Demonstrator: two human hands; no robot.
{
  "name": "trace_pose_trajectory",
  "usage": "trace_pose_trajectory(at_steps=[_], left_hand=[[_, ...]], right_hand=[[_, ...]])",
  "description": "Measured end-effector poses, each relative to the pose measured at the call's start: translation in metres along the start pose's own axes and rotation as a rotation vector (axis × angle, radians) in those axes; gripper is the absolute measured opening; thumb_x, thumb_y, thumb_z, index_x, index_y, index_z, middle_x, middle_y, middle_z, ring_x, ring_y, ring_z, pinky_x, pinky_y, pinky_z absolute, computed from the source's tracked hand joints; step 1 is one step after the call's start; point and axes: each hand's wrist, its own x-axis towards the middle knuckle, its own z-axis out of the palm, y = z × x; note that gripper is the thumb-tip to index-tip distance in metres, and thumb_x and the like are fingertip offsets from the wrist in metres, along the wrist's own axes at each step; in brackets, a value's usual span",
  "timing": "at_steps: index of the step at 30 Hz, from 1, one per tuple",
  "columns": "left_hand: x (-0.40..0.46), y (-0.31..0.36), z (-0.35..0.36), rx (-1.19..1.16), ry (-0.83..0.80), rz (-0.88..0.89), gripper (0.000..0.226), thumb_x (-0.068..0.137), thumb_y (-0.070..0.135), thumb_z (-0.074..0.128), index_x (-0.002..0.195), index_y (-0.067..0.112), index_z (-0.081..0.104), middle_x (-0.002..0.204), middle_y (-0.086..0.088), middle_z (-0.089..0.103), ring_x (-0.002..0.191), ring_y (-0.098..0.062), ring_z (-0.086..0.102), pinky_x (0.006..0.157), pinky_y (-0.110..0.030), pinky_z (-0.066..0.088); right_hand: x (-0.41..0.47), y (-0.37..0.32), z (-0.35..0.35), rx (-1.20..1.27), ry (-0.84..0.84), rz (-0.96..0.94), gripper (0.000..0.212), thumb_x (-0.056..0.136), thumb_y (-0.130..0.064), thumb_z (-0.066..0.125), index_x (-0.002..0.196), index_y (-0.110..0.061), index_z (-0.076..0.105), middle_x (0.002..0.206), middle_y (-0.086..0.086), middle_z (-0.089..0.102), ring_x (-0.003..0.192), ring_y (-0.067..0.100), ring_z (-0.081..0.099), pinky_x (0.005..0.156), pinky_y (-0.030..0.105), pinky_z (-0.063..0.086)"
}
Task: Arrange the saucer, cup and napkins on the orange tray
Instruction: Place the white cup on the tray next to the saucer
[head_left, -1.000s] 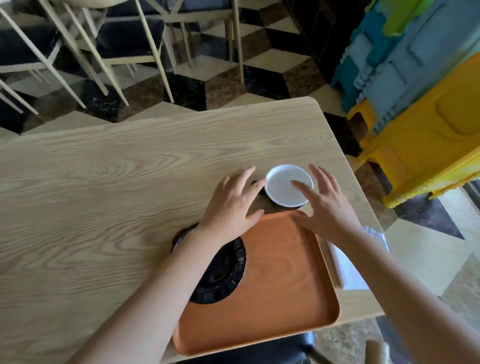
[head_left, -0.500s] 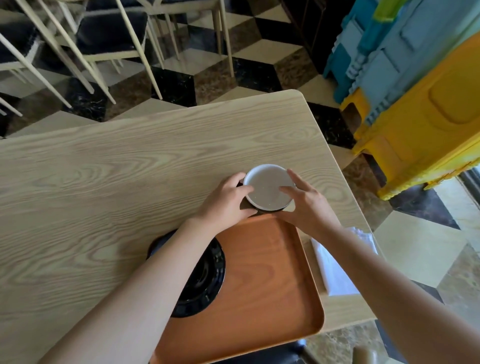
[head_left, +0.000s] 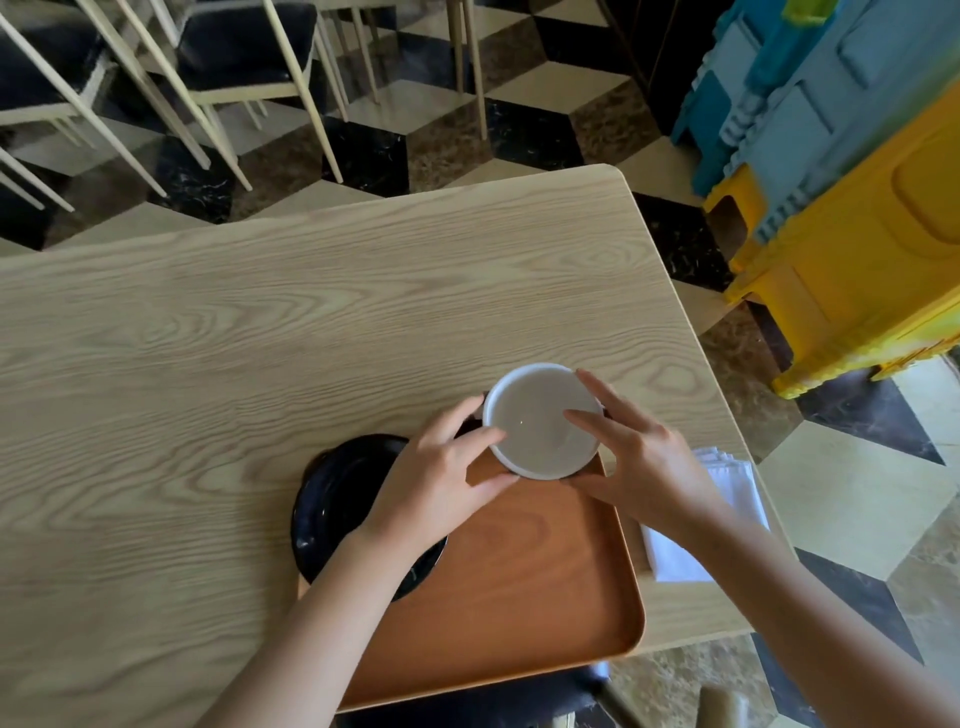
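Note:
A cup (head_left: 540, 418), white inside and dark outside, is held at the far edge of the orange tray (head_left: 524, 582). My left hand (head_left: 441, 483) grips its left side and my right hand (head_left: 639, 462) grips its right side, fingers over the rim. Whether the cup rests on the table or is lifted, I cannot tell. A black saucer (head_left: 337, 499) lies on the tray's left side, partly hidden under my left forearm. White folded napkins (head_left: 727, 499) lie on the table just right of the tray, partly behind my right arm.
The light wooden table (head_left: 260, 338) ends close to the right of the napkins. Yellow and blue plastic crates (head_left: 841, 197) stand on the floor to the right. Chairs (head_left: 208, 62) stand beyond the table's far edge.
Both hands closed in on the cup from hovering with spread fingers and now hold it on both sides. The cup has shifted toward the tray's far edge.

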Motion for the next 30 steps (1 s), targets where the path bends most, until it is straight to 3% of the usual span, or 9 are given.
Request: trace_pose_trajectory(at_steps=[5, 10, 19, 23, 25, 27, 30], left_hand=[[-0.02, 0.006, 0.011, 0.017, 0.001, -0.052, 0.041, 0.058, 0.025, 0.086, 0.094, 0.012, 0.072, 0.116, -0.014, 0.063, 0.102, -0.026, 0.062, 0.088, -0.03, 0.048], [-0.022, 0.009, 0.019, 0.032, 0.004, -0.088, 0.041, 0.06, 0.026, 0.085, 0.096, 0.013, 0.071, 0.118, -0.014, 0.063, 0.104, -0.027, 0.062, 0.09, -0.03, 0.045], [-0.023, 0.011, 0.026, 0.071, 0.04, -0.106, 0.041, 0.064, 0.027, 0.082, 0.1, 0.013, 0.069, 0.12, -0.013, 0.062, 0.106, -0.026, 0.06, 0.092, -0.027, 0.042], [-0.024, 0.014, 0.023, 0.09, -0.001, -0.097, 0.043, 0.071, 0.035, 0.073, 0.106, 0.011, 0.066, 0.125, -0.015, 0.058, 0.113, -0.027, 0.056, 0.094, -0.039, 0.049], [-0.025, 0.018, 0.02, 0.121, 0.0, -0.083, 0.051, 0.074, 0.042, 0.064, 0.116, 0.012, 0.061, 0.134, -0.016, 0.05, 0.126, -0.027, 0.046, 0.102, -0.039, 0.042], [-0.03, 0.027, 0.019, 0.133, 0.077, -0.089, 0.054, 0.077, 0.042, 0.061, 0.123, 0.013, 0.055, 0.139, -0.016, 0.045, 0.132, -0.027, 0.037, 0.107, -0.036, 0.033], [-0.044, 0.054, 0.027, 0.063, 0.258, -0.075, 0.044, 0.082, 0.026, 0.06, 0.122, 0.01, 0.054, 0.132, -0.015, 0.049, 0.129, -0.026, 0.04, 0.109, -0.034, 0.032]], right_hand=[[-0.012, 0.006, 0.007, 0.009, -0.042, -0.033, 0.055, 0.054, -0.033, 0.072, 0.103, -0.01, 0.068, 0.134, 0.015, 0.053, 0.09, 0.032, 0.069, 0.058, 0.043, 0.059], [-0.013, 0.014, 0.01, 0.008, -0.08, -0.02, 0.065, 0.05, -0.021, 0.086, 0.111, -0.011, 0.064, 0.14, 0.009, 0.048, 0.094, 0.031, 0.068, 0.063, 0.039, 0.057], [-0.011, 0.018, 0.008, -0.03, -0.085, -0.04, 0.073, 0.052, -0.025, 0.085, 0.119, -0.012, 0.058, 0.144, 0.004, 0.043, 0.095, 0.028, 0.067, 0.057, 0.036, 0.055], [-0.012, 0.019, 0.008, -0.088, -0.105, -0.072, 0.074, 0.051, -0.028, 0.085, 0.119, -0.013, 0.057, 0.143, 0.01, 0.044, 0.111, 0.031, 0.06, 0.072, 0.04, 0.055], [-0.013, 0.018, 0.006, -0.107, -0.126, -0.081, 0.074, 0.053, -0.031, 0.083, 0.12, -0.013, 0.056, 0.141, 0.014, 0.046, 0.115, 0.033, 0.056, 0.082, 0.044, 0.052], [-0.018, 0.016, 0.001, -0.089, -0.107, -0.061, 0.067, 0.06, -0.035, 0.076, 0.12, -0.012, 0.056, 0.138, 0.016, 0.049, 0.116, 0.035, 0.055, 0.087, 0.047, 0.049], [-0.038, 0.018, -0.006, -0.052, -0.021, 0.028, 0.053, 0.073, -0.036, 0.062, 0.12, -0.012, 0.057, 0.135, 0.014, 0.052, 0.119, 0.031, 0.053, 0.091, 0.044, 0.048]])
